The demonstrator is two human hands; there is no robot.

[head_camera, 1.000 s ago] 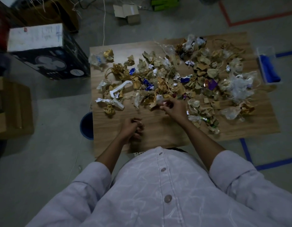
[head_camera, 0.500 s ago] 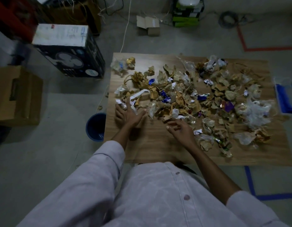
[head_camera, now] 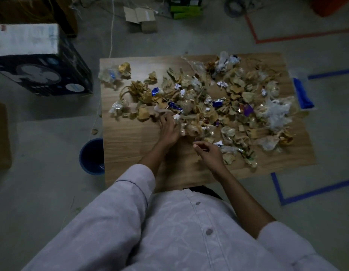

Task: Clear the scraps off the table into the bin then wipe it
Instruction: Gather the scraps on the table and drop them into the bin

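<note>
Touching scraps point(head_camera: 233, 90), left hand point(head_camera: 168, 128) spread flat; right hand point(head_camera: 208, 151) loosely curled, empty — beside them

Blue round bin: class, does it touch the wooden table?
Cannot tell. Head view: the wooden table overlaps the blue round bin from above, hiding any gap.

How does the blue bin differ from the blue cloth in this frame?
The bin is round, dark blue and stands on the floor at the table's left edge; the cloth is long, brighter blue and lies at the table's right edge. The table partly hides the bin; the cloth lies in plain view. Both are blue, untouched.
</note>
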